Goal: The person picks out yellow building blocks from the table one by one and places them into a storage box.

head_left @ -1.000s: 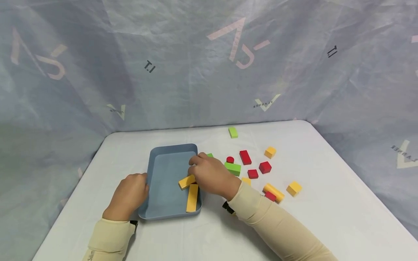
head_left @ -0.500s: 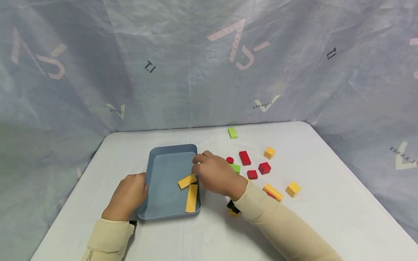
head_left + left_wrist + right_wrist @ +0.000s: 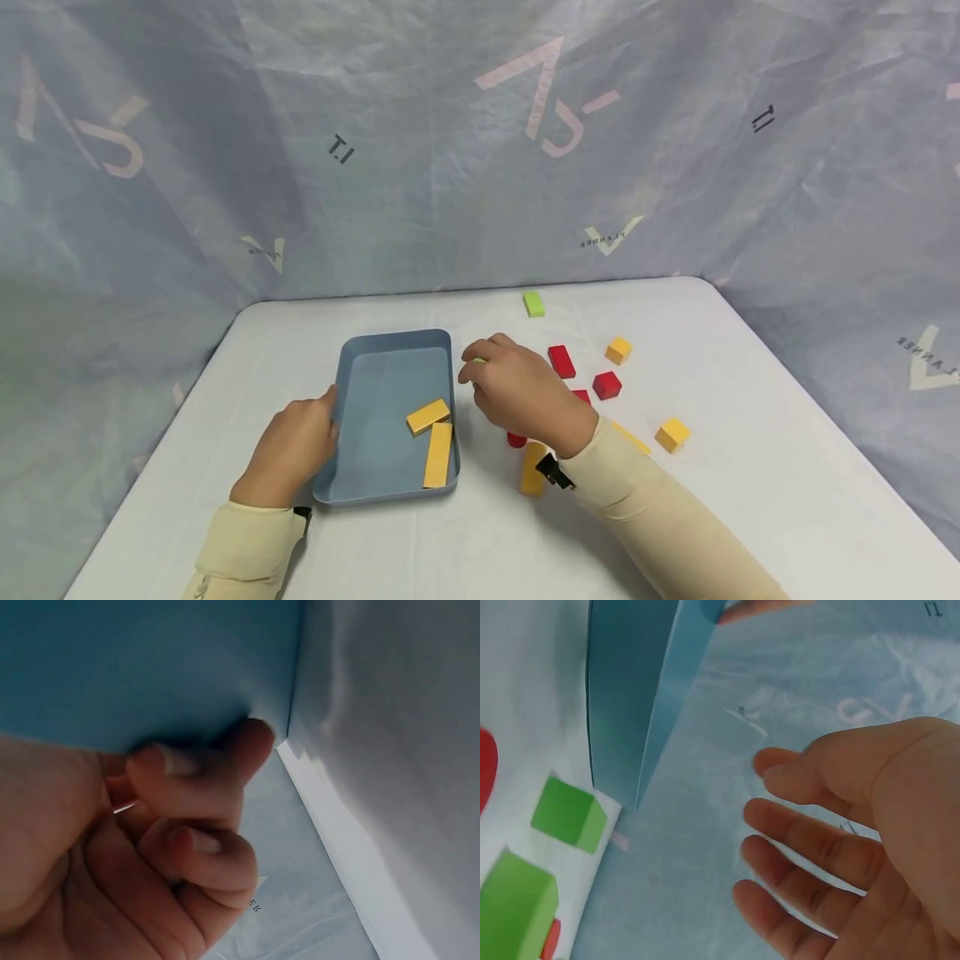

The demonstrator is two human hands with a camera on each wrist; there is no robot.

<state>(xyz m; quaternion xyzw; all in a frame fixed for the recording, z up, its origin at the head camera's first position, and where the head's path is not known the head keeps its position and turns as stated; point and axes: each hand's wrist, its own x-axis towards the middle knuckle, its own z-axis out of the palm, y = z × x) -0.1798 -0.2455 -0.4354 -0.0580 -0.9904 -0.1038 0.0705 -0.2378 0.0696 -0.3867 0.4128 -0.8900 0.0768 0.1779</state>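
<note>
My left hand (image 3: 296, 446) grips the left wall of a blue-grey tray (image 3: 386, 375); in the left wrist view its curled fingers (image 3: 199, 787) lie against that wall. Two yellow rectangular blocks (image 3: 438, 456) lie at the tray's right side, one slanted against the other's far end. Just right of the tray, over the loose blocks, is my right hand (image 3: 525, 392). The right wrist view shows its fingers (image 3: 802, 847) loosely bent, holding nothing. Below it stand a small green block (image 3: 566, 814) and a larger green block (image 3: 514, 907), both mostly hidden by the hand in the head view.
Right of the tray lie a red rectangular block (image 3: 562, 362), a red cube (image 3: 607, 385), yellow cubes (image 3: 672, 434) and a yellow cylinder (image 3: 533, 471). A light green block (image 3: 533, 304) sits near the table's back edge. A grey fabric sheet (image 3: 450, 167) hangs behind.
My right hand has drawn back rightward from the slanted yellow block, off the tray's right wall. The yellow cylinder near its wrist has come into view. The left hand keeps its grip.
</note>
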